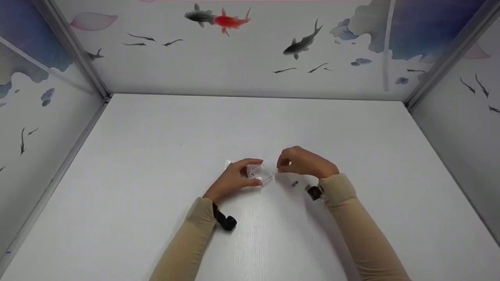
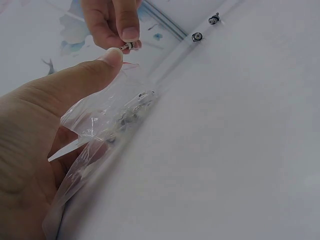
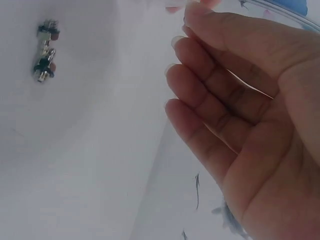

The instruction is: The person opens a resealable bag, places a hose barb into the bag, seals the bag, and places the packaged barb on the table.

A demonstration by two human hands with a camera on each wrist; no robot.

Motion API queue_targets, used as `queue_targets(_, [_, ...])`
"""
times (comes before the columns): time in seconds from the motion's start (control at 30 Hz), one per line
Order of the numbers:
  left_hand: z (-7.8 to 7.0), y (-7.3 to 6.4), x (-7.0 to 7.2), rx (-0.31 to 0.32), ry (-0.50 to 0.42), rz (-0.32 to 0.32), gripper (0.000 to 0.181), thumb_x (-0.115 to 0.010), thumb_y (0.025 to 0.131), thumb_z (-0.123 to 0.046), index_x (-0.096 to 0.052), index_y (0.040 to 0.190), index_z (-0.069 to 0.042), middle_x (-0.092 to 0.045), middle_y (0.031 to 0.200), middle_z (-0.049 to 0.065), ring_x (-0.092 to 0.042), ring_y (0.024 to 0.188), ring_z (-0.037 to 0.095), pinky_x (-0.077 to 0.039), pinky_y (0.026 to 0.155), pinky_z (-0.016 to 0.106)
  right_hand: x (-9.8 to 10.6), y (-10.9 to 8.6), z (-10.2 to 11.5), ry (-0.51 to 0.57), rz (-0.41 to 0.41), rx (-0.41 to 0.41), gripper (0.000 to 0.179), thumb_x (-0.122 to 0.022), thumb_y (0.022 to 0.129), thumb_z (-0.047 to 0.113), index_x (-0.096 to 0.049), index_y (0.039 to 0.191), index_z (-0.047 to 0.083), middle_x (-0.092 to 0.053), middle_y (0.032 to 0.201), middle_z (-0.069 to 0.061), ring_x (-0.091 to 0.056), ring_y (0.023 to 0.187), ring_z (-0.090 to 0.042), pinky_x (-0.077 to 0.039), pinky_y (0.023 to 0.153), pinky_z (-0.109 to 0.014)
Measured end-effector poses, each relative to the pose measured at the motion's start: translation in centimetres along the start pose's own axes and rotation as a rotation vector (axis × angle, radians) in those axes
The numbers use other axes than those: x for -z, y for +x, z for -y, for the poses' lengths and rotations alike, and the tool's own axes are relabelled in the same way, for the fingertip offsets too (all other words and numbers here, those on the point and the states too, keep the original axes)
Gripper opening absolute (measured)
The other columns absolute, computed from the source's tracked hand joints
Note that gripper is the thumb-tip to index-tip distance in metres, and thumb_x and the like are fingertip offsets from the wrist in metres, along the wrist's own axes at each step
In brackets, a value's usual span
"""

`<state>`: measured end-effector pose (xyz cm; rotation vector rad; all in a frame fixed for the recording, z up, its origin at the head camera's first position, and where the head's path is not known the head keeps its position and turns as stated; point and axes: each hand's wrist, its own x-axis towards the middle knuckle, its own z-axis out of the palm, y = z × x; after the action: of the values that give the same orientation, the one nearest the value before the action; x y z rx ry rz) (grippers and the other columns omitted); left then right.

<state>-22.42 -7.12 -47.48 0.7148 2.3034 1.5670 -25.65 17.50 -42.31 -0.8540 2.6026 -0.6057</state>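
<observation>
My left hand (image 1: 234, 176) holds a clear plastic bag (image 1: 267, 174), its thumb on one side and fingers on the other. Several small metal fittings (image 2: 127, 116) lie inside the bag in the left wrist view. Just right of the bag, my right hand (image 1: 306, 162) pinches one small metal fitting (image 2: 130, 46) between thumb and forefinger, close to the left thumb tip. In the right wrist view the fingertips are partly cut off by the top edge, and the pinched piece is not clear.
Two loose metal fittings with dark rings, one (image 2: 197, 37) beside the other (image 2: 214, 19), lie on the white table (image 1: 156, 234) below my right hand. Printed panels (image 1: 250, 54) stand along the back and sides of the table.
</observation>
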Motion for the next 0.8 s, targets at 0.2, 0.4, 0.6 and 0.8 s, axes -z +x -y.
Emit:
queue_targets(0.2, [0.3,0.1,0.0,0.018,-0.026,0.010,0.061,-0.078,0.081,-0.015,-0.054,0.136,-0.006,-0.058,0.131,0.016,-0.057,0.101,0.034,-0.042,0.087,0.033,-0.2,0.5,0.5,0.019,-0.011,0.055,0.011,-0.069,0.088,0.010,-0.074,0.097,0.007,-0.069,0.095,-0.002,-0.063,0.090,-0.017,-0.053,0.083,-0.034])
queue_targets(0.4, [0.3,0.0,0.0,0.011,-0.010,0.000,0.060,-0.078,0.081,-0.016,-0.055,0.135,-0.006,-0.058,0.130,0.015,-0.055,0.096,0.029,-0.042,0.085,0.032,-0.6,1.0,0.8,0.015,-0.009,0.079,0.012,-0.069,0.088,0.008,-0.074,0.098,0.005,-0.070,0.095,-0.003,-0.063,0.089,-0.017,-0.053,0.083,-0.034])
queue_targets(0.6, [0.1,0.0,0.0,0.005,0.009,0.005,0.059,-0.078,0.081,-0.017,-0.055,0.135,-0.007,-0.059,0.128,0.015,-0.050,0.088,0.020,-0.040,0.081,0.029,-0.8,1.2,0.9,0.004,-0.011,0.108,0.013,-0.068,0.088,0.008,-0.074,0.099,0.005,-0.070,0.096,-0.004,-0.063,0.089,-0.016,-0.053,0.082,-0.033])
queue_targets(0.8, [0.3,0.1,0.0,0.001,-0.005,-0.004,0.058,-0.079,0.080,-0.016,-0.057,0.133,-0.010,-0.060,0.130,0.013,-0.051,0.092,0.025,-0.040,0.083,0.028,-1.0,1.4,1.0,-0.005,-0.016,0.130,0.015,-0.069,0.088,0.009,-0.074,0.101,0.004,-0.070,0.096,-0.005,-0.063,0.088,-0.016,-0.053,0.082,-0.033])
